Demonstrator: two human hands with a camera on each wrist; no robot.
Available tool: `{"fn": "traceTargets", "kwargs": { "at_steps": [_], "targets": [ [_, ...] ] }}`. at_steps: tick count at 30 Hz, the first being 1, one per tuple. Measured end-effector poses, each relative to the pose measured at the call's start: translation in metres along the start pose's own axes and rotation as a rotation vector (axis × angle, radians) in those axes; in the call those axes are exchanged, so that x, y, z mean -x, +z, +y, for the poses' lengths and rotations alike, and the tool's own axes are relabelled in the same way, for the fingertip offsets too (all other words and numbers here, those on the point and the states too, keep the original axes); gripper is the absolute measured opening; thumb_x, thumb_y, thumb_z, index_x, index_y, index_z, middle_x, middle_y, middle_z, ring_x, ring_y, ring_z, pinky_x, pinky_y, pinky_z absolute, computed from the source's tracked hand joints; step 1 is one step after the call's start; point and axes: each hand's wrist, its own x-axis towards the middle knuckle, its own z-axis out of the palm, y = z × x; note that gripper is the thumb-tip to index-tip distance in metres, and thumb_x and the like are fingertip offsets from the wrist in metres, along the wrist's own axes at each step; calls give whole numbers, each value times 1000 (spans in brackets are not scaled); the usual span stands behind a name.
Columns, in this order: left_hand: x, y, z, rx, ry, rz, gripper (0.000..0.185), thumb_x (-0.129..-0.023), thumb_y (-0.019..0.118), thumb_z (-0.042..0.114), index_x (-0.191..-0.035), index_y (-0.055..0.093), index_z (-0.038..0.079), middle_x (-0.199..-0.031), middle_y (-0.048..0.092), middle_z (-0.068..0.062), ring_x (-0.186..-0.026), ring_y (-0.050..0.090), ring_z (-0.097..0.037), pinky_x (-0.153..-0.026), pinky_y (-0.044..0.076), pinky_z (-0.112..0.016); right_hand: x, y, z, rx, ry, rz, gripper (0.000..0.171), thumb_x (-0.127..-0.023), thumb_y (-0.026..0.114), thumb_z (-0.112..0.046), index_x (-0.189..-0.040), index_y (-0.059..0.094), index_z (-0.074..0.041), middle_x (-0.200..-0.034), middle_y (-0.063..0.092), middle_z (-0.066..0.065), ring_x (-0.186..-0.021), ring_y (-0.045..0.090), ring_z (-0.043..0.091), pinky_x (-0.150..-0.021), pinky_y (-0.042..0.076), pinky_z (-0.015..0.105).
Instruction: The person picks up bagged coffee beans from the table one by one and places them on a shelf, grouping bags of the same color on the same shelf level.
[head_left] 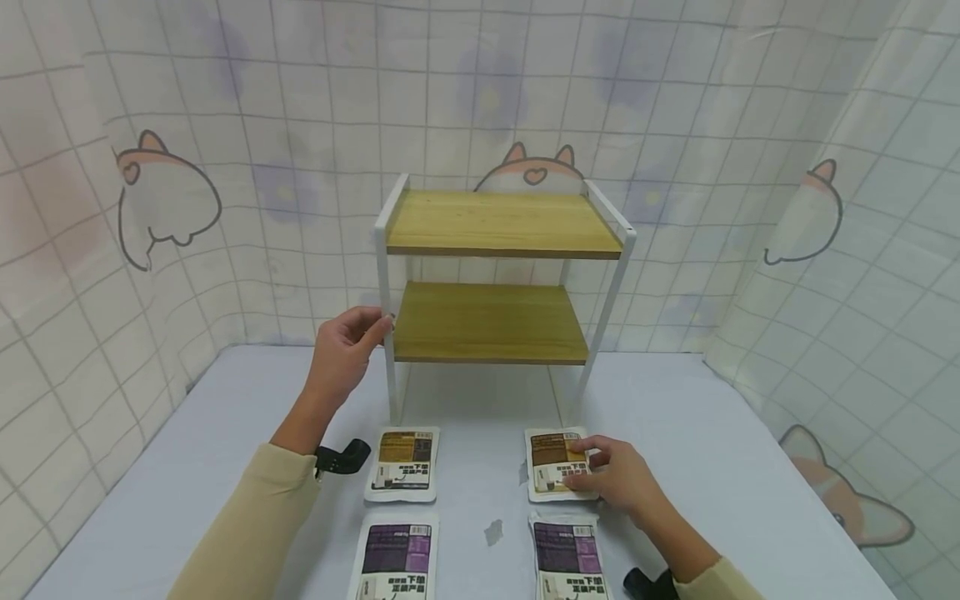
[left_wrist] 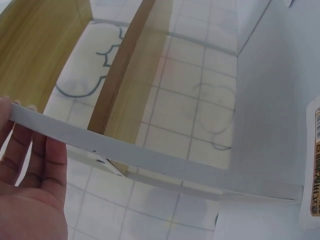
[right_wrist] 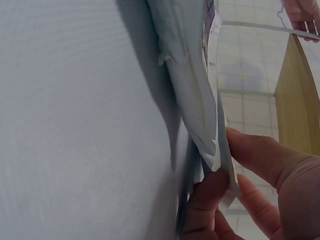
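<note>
Two-tier rack: white metal frame with wooden shelves [head_left: 487, 321], both bare.
Left hand [head_left: 347, 343]: curls round the front post.
Right hand [head_left: 617, 477]: pinches brown-labelled white pouch [head_left: 549, 463].

A staged recording booth: cartoon-cat tiled curtains [head_left: 172, 200] enclose a plain white table [head_left: 697, 433].

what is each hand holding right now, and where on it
The left hand grips the white metal front-left post of the two-tier wooden shelf rack. The right hand pinches the brown-labelled white pouch at its right edge.
</note>
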Motion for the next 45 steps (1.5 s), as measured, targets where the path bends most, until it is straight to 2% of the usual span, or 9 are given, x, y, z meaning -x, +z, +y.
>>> {"fn": "traceTargets", "kwargs": {
  "at_steps": [7, 12, 22, 31, 40, 45],
  "targets": [
    [1, -1, 1, -42, 7, 5, 36, -101, 64, 40, -119, 71, 10, -110, 73, -10, -93, 66, -20, -81, 54, -24, 1, 1, 0, -37, 0, 5, 57, -73, 93, -26, -124, 72, -14, -112, 70, 17, -95, 63, 27, -65, 54, 33],
    [0, -2, 1, -55, 13, 4, 35, -101, 65, 39, -118, 71, 10, -108, 73, -9, -92, 65, -20, -80, 54, -22, 1, 3, 3, -58, 5, 3, 58, -73, 93, -24, -125, 72, -14, -111, 69, 16, -94, 62, 26, -64, 53, 32],
    [-3, -1, 2, -52, 33, -4, 34, -101, 65, 38, -116, 72, 8, -107, 73, -11, -92, 65, -18, -81, 53, -22, 0, 2, 7, -72, 7, 17, 61, -71, 94, -27, -128, 72, -17, -118, 70, 16, -109, 62, 31, -76, 53, 33],
    [-2, -1, 3, -43, 27, -5, 33, -101, 65, 38, -116, 72, 9, -108, 73, -10, -94, 65, -21, -82, 53, -21, -1, 2, 11, -116, 14, 15, 64, -70, 95, -30, -128, 72, -17, -124, 66, 17, -118, 59, 34, -86, 55, 40],
    [-1, 0, 2, -27, 20, -5, 34, -101, 65, 37, -116, 71, 7, -106, 72, -11, -92, 65, -20, -86, 55, -31, 3, 1, 10, -214, 23, -6, 65, -71, 94, -28, -131, 71, -18, -132, 61, 18, -122, 54, 34, -82, 54, 30],
    [-1, -1, 0, -28, 17, -3, 32, -100, 66, 38, -114, 72, 9, -105, 72, -11, -93, 65, -21, -82, 53, -25, 8, 0, 6, -233, 23, -19, 68, -71, 94, -31, -133, 69, -19, -132, 57, 17, -120, 52, 32, -81, 53, 30]
  ]
}}
